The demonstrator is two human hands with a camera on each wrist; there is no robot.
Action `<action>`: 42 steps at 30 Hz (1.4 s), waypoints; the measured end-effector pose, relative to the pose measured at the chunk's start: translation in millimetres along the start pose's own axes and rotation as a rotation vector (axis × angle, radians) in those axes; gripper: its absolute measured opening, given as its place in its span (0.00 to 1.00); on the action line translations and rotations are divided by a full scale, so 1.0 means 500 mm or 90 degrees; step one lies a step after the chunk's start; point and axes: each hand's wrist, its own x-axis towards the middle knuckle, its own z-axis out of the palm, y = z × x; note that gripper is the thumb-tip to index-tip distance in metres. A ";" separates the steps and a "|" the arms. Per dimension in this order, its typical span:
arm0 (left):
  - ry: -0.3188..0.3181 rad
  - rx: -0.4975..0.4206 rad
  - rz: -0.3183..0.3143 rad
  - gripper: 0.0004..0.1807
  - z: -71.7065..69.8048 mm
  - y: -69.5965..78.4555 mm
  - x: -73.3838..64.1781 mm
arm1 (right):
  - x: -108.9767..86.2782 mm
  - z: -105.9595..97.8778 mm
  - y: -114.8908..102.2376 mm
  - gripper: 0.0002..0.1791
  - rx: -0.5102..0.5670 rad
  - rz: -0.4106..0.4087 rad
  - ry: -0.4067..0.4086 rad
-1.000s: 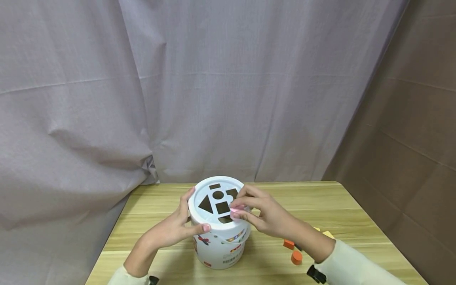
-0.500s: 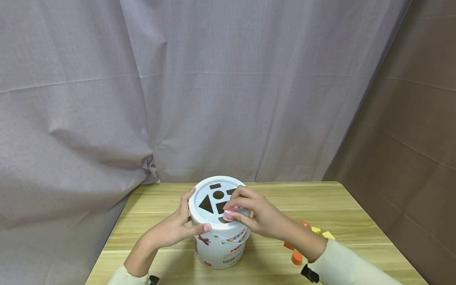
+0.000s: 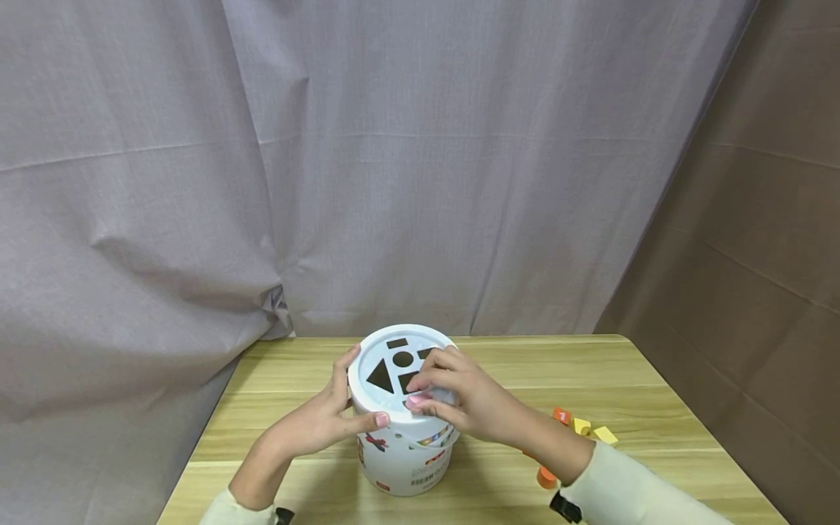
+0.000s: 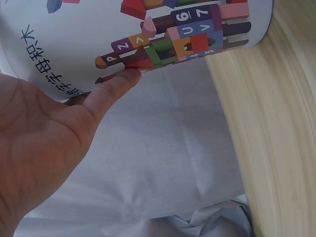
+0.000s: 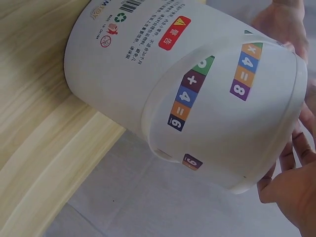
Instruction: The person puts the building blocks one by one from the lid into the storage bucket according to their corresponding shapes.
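A white toy-block bucket stands upright on the table, its lid cut with dark shaped holes. My left hand holds the bucket by the lid's left side, thumb across the front of the rim. In the left wrist view a finger of the left hand lies straight along the printed wall. The right hand is bent over the lid's front right, fingertips right at a hole there. A small pink patch shows at the thumb; I cannot tell whether a pink block is still held. The right wrist view hides the fingertips behind the rim.
To the right of the bucket, partly behind the right forearm, lie a red block, yellow blocks and an orange cylinder. The bucket's handle hangs down its front. A grey curtain rises behind the wooden table.
The right hand has moved left and down over the lid with a pink block, bringing it to the front hole; most of the pink is now out of sight. The left hand has stayed still.
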 end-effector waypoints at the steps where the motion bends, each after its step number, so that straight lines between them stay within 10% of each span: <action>1: 0.000 -0.001 -0.001 0.67 0.000 0.001 0.000 | -0.001 0.000 0.000 0.14 -0.004 0.003 0.000; 18: -0.001 0.001 -0.017 0.68 0.001 0.007 -0.002 | -0.045 -0.058 0.009 0.12 -0.037 0.017 0.025; 42: -0.005 0.005 -0.013 0.67 -0.001 0.007 -0.001 | -0.257 -0.156 0.093 0.23 -0.192 0.128 0.051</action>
